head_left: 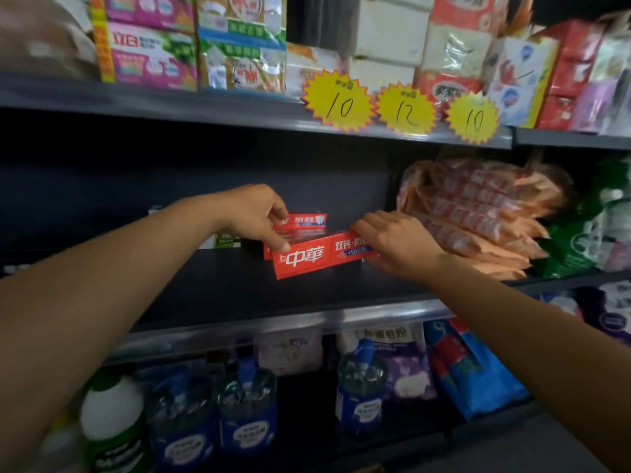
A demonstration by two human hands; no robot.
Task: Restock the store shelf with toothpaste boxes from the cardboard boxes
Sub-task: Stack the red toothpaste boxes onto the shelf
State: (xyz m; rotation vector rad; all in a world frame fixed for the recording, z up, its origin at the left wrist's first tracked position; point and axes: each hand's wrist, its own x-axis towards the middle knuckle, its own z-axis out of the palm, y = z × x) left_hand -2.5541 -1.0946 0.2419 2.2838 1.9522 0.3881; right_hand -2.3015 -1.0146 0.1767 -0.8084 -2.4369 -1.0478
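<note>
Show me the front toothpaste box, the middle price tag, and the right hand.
Front toothpaste box [307,259]: head view, on its red front face.
Middle price tag [406,109]: head view, on its yellow centre.
Right hand [397,242]: head view, on the back of the hand.

red cardboard toothpaste box [314,259], white characters, blue strip at its 3 o'clock end; smaller red toothpaste box [307,221] at 12 o'clock, blue-white corner; dark grey metal shelf board [239,291]; three yellow starburst price tags [338,102], red-orange edges, black handwritten digits; salmon-pink plastic packs [478,213] at 3 o'clock; blue-labelled clear bottles [247,407] at 6 o'clock
</note>
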